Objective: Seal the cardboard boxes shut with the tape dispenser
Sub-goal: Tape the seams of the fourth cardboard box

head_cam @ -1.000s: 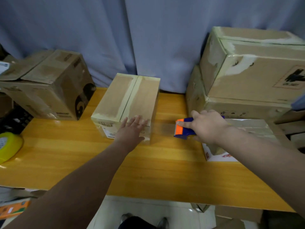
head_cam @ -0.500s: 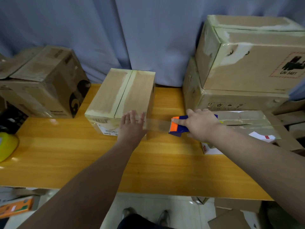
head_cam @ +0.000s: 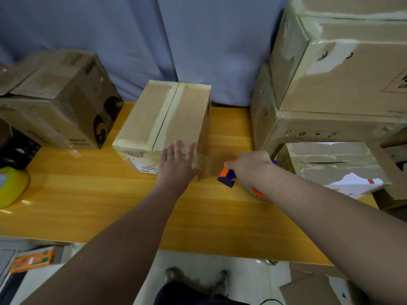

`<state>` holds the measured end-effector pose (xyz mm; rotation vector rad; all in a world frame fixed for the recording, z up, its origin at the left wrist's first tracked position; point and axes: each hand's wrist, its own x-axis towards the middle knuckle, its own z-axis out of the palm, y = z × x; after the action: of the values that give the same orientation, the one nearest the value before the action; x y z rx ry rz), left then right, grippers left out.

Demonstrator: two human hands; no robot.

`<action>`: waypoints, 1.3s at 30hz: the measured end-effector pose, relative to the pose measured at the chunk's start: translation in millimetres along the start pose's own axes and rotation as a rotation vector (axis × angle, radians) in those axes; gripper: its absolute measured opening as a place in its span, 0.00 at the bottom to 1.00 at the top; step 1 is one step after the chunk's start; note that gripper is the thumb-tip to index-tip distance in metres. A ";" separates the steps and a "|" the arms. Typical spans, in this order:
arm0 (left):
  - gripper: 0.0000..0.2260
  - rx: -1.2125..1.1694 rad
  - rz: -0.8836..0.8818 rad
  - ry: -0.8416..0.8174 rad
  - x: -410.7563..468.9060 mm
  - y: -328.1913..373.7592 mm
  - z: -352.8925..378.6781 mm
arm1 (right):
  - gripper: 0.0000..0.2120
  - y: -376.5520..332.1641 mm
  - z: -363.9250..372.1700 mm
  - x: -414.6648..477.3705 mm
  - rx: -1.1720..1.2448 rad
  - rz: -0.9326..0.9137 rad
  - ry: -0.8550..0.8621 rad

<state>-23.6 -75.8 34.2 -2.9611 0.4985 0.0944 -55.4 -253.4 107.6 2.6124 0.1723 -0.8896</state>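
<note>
I have my left hand (head_cam: 177,160) spread flat, fingers straight and slightly splayed, pressing on the near right corner of the small cardboard box (head_cam: 164,116) at the centre of the frame, on the yellow wooden bench (head_cam: 92,201). Under the fingers lies the end of a clear strip of tape (head_cam: 207,166), which stretches rightward off the box edge to the tape dispenser (head_cam: 229,176). My right hand (head_cam: 250,167) is clenched around that orange and blue dispenser, just right of centre, near the box's right side; I cannot tell whether it touches the bench. The box's top seam already carries a pale tape strip running lengthwise. Stacked large boxes (head_cam: 330,84) fill the upper right. Another box (head_cam: 63,102) sits at the upper left, and a yellow tape roll (head_cam: 11,188) at the left edge.
</note>
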 end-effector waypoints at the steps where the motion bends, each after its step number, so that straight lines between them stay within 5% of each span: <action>1: 0.33 -0.003 -0.003 -0.002 0.2 0.0 0.3 | 0.30 -4.7 0.1 3.5 0.024 -0.001 -0.017; 7: 0.33 0.023 0.008 -0.006 0.6 -1.6 0.4 | 0.10 -28.1 2.5 23.0 0.082 -0.033 -0.055; 10: 0.34 0.032 0.022 -0.015 0.1 -2.2 0.6 | 0.12 -23.3 35.7 20.6 0.040 -0.016 -0.183; 16: 0.37 0.059 0.023 0.004 -0.5 -0.4 3.3 | 0.37 18.6 85.8 30.1 0.987 0.067 0.031; 19: 0.37 0.053 0.013 -0.009 1.2 -0.1 1.7 | 0.37 15.1 93.6 39.8 1.440 0.197 0.172; 23: 0.37 0.059 0.016 -0.025 2.5 -0.2 -1.0 | 0.28 6.2 110.7 58.8 1.751 0.360 0.192; 30: 0.36 0.056 0.009 -0.032 1.7 0.7 -2.8 | 0.20 -17.1 128.3 79.2 1.556 0.296 0.172; 33: 0.36 0.050 0.014 -0.024 1.3 -0.1 -3.0 | 0.23 -23.9 123.0 78.8 1.204 0.351 0.583; 35: 0.36 0.055 0.014 -0.015 1.7 -0.3 -2.5 | 0.23 -34.6 101.8 77.5 1.423 0.224 0.761; 36: 0.36 0.056 0.013 -0.013 1.7 -0.1 -2.2 | 0.24 -40.3 88.3 77.4 1.662 0.189 0.655; 39: 0.36 0.071 0.016 -0.013 1.7 0.2 -1.5 | 0.34 -48.7 57.9 75.3 2.269 0.202 -0.090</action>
<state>-22.1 -76.7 35.5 -2.8855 0.5124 0.0957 -39.6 -231.2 4.4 3.8769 -2.4081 -1.4487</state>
